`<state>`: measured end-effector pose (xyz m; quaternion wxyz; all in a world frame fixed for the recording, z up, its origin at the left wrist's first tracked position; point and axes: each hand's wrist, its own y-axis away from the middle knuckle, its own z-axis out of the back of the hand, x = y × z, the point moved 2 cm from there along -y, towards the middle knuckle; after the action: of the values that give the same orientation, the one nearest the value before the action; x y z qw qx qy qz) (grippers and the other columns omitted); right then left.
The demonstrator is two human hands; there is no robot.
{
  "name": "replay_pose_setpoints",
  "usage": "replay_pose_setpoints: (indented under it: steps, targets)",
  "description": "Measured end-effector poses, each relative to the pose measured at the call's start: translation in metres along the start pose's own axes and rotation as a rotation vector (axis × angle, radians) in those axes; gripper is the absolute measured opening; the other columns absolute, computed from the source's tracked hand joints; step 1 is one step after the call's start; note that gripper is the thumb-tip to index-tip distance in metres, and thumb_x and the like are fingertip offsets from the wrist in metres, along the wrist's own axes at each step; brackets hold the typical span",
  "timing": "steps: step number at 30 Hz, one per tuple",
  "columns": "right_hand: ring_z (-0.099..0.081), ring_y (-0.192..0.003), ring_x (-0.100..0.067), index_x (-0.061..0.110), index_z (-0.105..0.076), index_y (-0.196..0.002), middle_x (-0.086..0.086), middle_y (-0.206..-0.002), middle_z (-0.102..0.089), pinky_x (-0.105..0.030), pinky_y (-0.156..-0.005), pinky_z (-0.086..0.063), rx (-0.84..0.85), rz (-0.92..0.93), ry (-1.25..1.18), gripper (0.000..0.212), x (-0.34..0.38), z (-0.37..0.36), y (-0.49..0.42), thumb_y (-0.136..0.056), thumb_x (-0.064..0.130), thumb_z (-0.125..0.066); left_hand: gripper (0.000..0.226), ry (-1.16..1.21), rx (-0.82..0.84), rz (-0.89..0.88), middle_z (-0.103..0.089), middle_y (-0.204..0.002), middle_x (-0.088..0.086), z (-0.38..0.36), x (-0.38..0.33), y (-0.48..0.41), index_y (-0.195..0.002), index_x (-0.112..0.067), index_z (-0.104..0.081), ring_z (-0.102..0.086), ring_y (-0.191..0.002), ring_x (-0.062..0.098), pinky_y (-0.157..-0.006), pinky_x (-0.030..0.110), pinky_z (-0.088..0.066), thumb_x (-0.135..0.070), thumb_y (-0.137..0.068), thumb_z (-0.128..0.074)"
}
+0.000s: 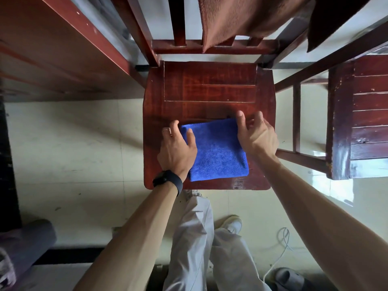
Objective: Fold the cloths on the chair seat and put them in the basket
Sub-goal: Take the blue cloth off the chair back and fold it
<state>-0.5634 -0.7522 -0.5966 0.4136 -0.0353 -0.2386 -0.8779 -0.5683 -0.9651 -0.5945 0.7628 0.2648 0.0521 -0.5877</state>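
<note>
Inspector: Grip status, left hand (177,148)?
Technician: Its thumb lies flat on top of the blue cloth (218,150) near the cloth's left edge. The fingers bend down just past that edge. Whether they pinch the fabric cannot be determined. A black wristband (168,181) sits on that wrist.
Inspector: Right hand (257,137)?
Technician: Not gripping. The thumb touches the cloth's far right corner. The fingers are loosely bent and spread over the wood just beside the cloth. The palm covers part of the cloth's right edge.
Inspector: Location of the cloth?
Technician: It is folded to a compact rectangle and lies flat on the front half of the chair seat (210,85). Its near edge is close to the seat's front edge, roughly centred between the left and right edges.
Inspector: Other cloths?
Technician: A brown cloth (241,22) hangs over the chair back, above the seat's rear edge. A darker cloth (336,22) hangs beyond the rear right corner.
Inspector: Surroundings?
Technician: A second wooden chair (367,114) stands to the right, apart from the first. A grey slipper (287,278) lies on the tiled floor near the person's feet.
</note>
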Motion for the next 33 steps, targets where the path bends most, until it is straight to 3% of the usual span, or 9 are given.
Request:
replay_pose_setpoints:
  steps: [4,7,10,12,19,25,28,30,33]
  targets:
    - [-0.054,-0.096,-0.035,0.012,-0.053,-0.107,-0.01,-0.102,-0.06,-0.048,-0.087,-0.047,-0.13,0.103,-0.206,0.039,-0.021,-0.006,0.032,-0.097,0.049,-0.047,0.053,-0.14,-0.121,-0.295,-0.051,-0.14,0.014,-0.007,0.005,0.03,-0.139,-0.014,-0.052,-0.052,-0.119,0.034,-0.091,0.046,-0.046,-0.039,-0.093,-0.053]
    - [-0.053,-0.12,-0.032,0.009,-0.058,-0.128,-0.012,-0.134,-0.057,-0.042,-0.1,-0.042,-0.184,0.366,-0.107,0.038,-0.027,-0.02,0.059,-0.097,0.03,-0.054,0.061,-0.196,-0.043,-0.5,-0.037,-0.157,0.011,-0.021,-0.001,0.044,-0.148,-0.013,-0.044,-0.038,-0.142,0.033,-0.11,0.053,-0.033,-0.037,-0.093,-0.054]
    - [-0.037,-0.146,-0.028,0.01,-0.048,-0.147,-0.009,-0.157,-0.041,-0.047,-0.114,-0.032,-0.113,0.599,0.063,0.05,-0.015,-0.037,0.064,-0.1,0.027,-0.048,0.069,-0.268,0.045,-0.498,-0.022,-0.164,0.005,-0.036,0.0,0.043,-0.155,-0.014,-0.03,-0.018,-0.152,0.025,-0.119,0.054,-0.018,-0.04,-0.094,-0.05]
    - [-0.021,-0.153,-0.022,0.014,-0.034,-0.156,-0.006,-0.165,-0.028,-0.056,-0.12,-0.022,-0.019,0.613,0.182,0.057,-0.009,-0.047,0.051,-0.103,0.034,-0.039,0.072,-0.299,0.076,-0.455,-0.015,-0.166,0.003,-0.042,0.01,0.038,-0.157,-0.018,-0.024,-0.011,-0.153,0.023,-0.119,0.056,-0.014,-0.044,-0.095,-0.047]
    - [-0.002,-0.156,-0.02,0.028,-0.014,-0.161,0.002,-0.17,-0.007,-0.059,-0.122,-0.007,0.025,0.546,0.257,0.072,-0.021,-0.057,0.025,-0.1,0.06,-0.031,0.076,-0.332,0.113,-0.428,-0.001,-0.167,0.005,-0.051,0.03,0.031,-0.159,-0.028,-0.013,-0.002,-0.154,0.023,-0.117,0.061,-0.007,-0.06,-0.095,-0.039]
    - [-0.006,-0.156,-0.029,0.016,-0.011,-0.161,-0.013,-0.168,-0.008,-0.057,-0.121,-0.006,-0.032,0.221,0.136,0.09,-0.028,-0.049,0.044,-0.095,0.07,-0.039,0.085,-0.274,0.138,-0.293,0.003,-0.167,0.007,-0.039,0.028,0.035,-0.16,-0.02,-0.008,-0.008,-0.153,0.031,-0.117,0.06,-0.011,-0.062,-0.092,-0.039]
    - [-0.033,-0.143,-0.037,0.007,-0.031,-0.154,-0.019,-0.156,-0.035,-0.052,-0.115,-0.027,-0.144,0.141,0.018,0.078,-0.042,-0.027,0.059,-0.096,0.054,-0.051,0.079,-0.083,0.006,-0.145,-0.024,-0.16,0.022,-0.021,0.029,0.039,-0.157,-0.014,-0.025,-0.03,-0.143,0.038,-0.114,0.052,-0.027,-0.052,-0.093,-0.049]
    - [-0.047,-0.125,-0.034,0.012,-0.05,-0.141,-0.015,-0.136,-0.054,-0.042,-0.105,-0.038,-0.045,0.075,-0.144,0.058,-0.046,-0.015,0.059,-0.094,0.044,-0.059,0.071,0.096,-0.034,-0.043,-0.05,-0.14,0.023,-0.012,0.03,0.04,-0.148,-0.006,-0.041,-0.047,-0.128,0.037,-0.109,0.045,-0.036,-0.044,-0.09,-0.057]
    - [-0.062,-0.103,-0.019,0.022,-0.063,-0.118,0.002,-0.107,-0.067,-0.02,-0.077,-0.045,0.209,-0.174,-0.395,0.038,-0.042,-0.012,0.046,-0.088,0.046,-0.066,0.059,0.315,0.109,0.268,-0.066,-0.116,0.015,-0.01,0.021,0.035,-0.13,-0.005,-0.053,-0.06,-0.109,0.033,-0.095,0.039,-0.048,-0.043,-0.087,-0.063]
